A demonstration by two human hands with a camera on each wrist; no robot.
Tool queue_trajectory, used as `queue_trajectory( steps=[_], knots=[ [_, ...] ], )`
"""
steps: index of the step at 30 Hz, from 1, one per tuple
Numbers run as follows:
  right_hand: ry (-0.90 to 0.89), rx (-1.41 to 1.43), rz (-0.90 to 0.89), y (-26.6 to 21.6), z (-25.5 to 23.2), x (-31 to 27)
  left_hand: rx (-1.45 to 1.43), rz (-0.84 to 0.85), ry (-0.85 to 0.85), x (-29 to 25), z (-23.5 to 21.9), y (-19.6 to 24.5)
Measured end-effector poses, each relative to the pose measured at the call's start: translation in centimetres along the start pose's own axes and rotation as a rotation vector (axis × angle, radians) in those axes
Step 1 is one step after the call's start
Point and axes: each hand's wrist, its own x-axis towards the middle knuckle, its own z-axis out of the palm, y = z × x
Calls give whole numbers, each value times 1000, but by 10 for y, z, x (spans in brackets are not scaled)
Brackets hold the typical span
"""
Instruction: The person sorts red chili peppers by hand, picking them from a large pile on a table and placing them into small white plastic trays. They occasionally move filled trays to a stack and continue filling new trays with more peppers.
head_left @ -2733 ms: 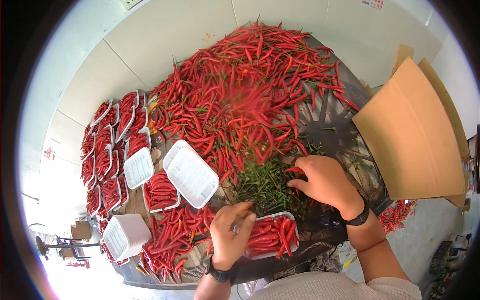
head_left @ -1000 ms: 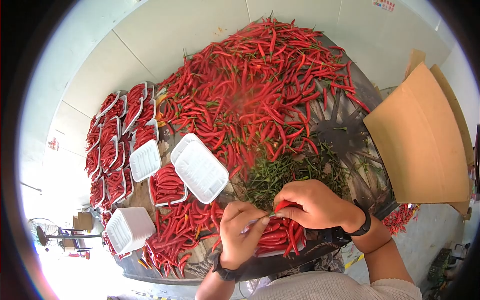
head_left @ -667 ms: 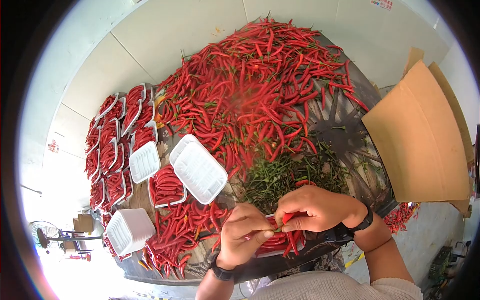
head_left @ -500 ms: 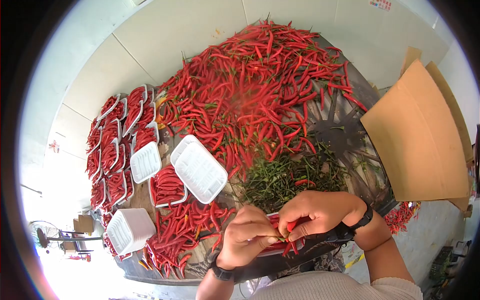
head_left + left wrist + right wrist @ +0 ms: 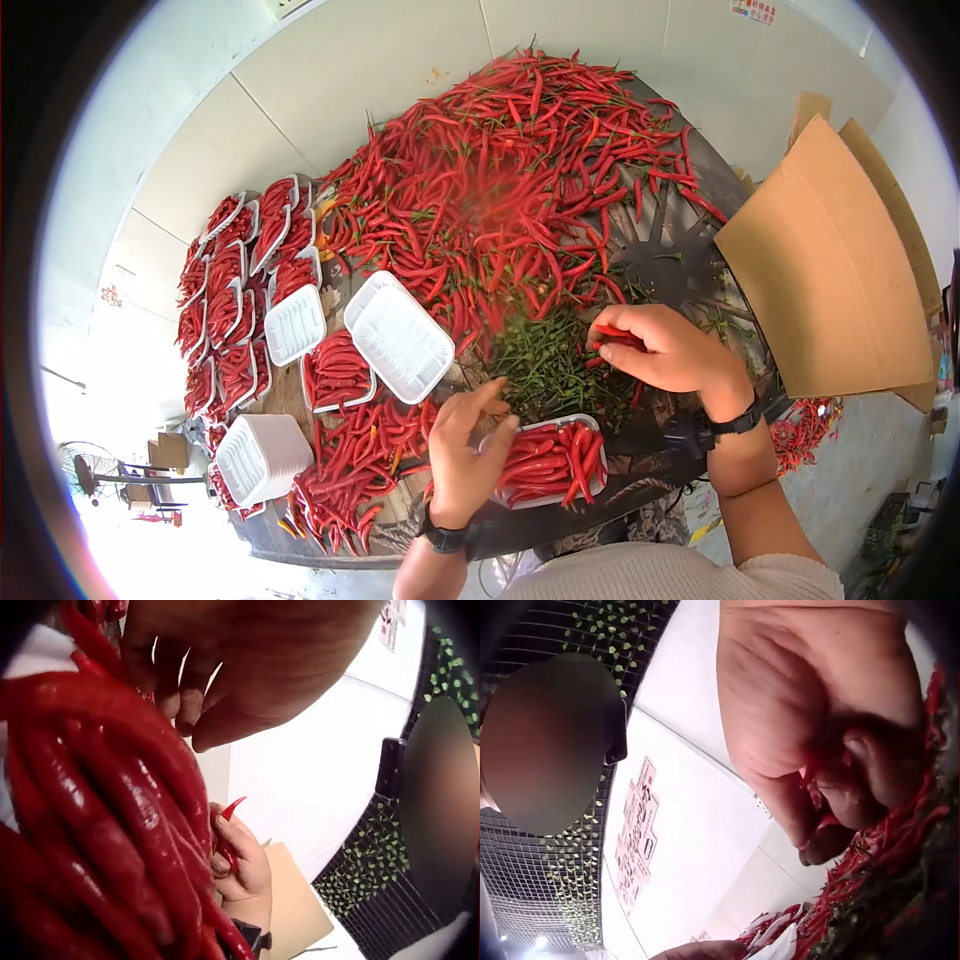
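The near tray (image 5: 603,465), filled with red chilies (image 5: 540,465), lies on the near side of the desk (image 5: 715,170), between the two hands from left to right. Its long axis runs mostly left to right, the right end tipped slightly toward the far side. The left hand (image 5: 462,465) is much the nearer one, just beside the tray's left end; whether it touches the rim cannot be told. Its thumb and fingers stand wide, with nothing seen in their grip.

The right hand (image 5: 672,350) is farther off, to the right of the tray and beyond its far long side, over the right part of the green stems (image 5: 545,365). It is closed round some held chilies (image 5: 617,335); how many cannot be told, though the left wrist view shows one tip sticking up past the fingers. From these chilies the tray lies nearward and to the left, so the line between them runs aslant to the tray's long axis and meets its right half first. That line skirts the right side of the stems, which lie just past the tray's far side. The chili pile (image 5: 500,180) spreads beyond the stems, farther from both hands than the tray.
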Motion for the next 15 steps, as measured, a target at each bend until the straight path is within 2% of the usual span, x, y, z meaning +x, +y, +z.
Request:
queue_trajectory(
  steps=[2, 4, 7, 10, 15],
  knots=[
    [37, -74, 10, 5, 6, 0, 48, 10, 42, -1, 4, 3],
    [115, -293, -1, 7, 8, 0, 2, -16, 46, -3, 5, 1],
    [38, -449, 86, 7, 6, 2, -31, -34, 47, -2, 4, -1],
    [51, -550, 12, 13, 15, 0, -29, -22, 45, -3, 6, -4],
    [16, -560, 16, 7, 16, 1, 8, 4, 29, -4, 8, -5]
  ],
)
